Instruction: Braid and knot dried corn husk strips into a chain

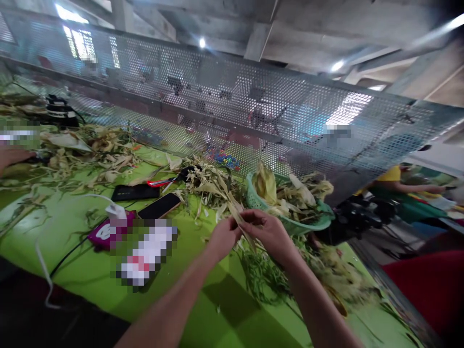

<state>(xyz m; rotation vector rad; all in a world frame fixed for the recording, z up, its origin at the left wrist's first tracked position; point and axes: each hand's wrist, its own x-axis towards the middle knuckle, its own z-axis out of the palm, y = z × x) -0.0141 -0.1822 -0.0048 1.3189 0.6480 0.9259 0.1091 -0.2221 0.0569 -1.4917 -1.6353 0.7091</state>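
Both hands hold a dry husk strip (232,207) narrowly pinched; splitting and snagging look the likeliest troubles.
Your left hand (224,237) and right hand (267,233) meet on the strip, which runs toward eleven o'clock over a loose husk pile (208,186) on the worktop (226,309); uneven pulling could tear such thin, brittle-looking material, and its far end could catch and drag scraps along. At two o'clock, the green basket (308,226) sits just beside your right hand, so a wide sweep could knock its rim and spill husks. Green strands (259,275) at five o'clock could tangle with the strip's lower end if you let it droop.
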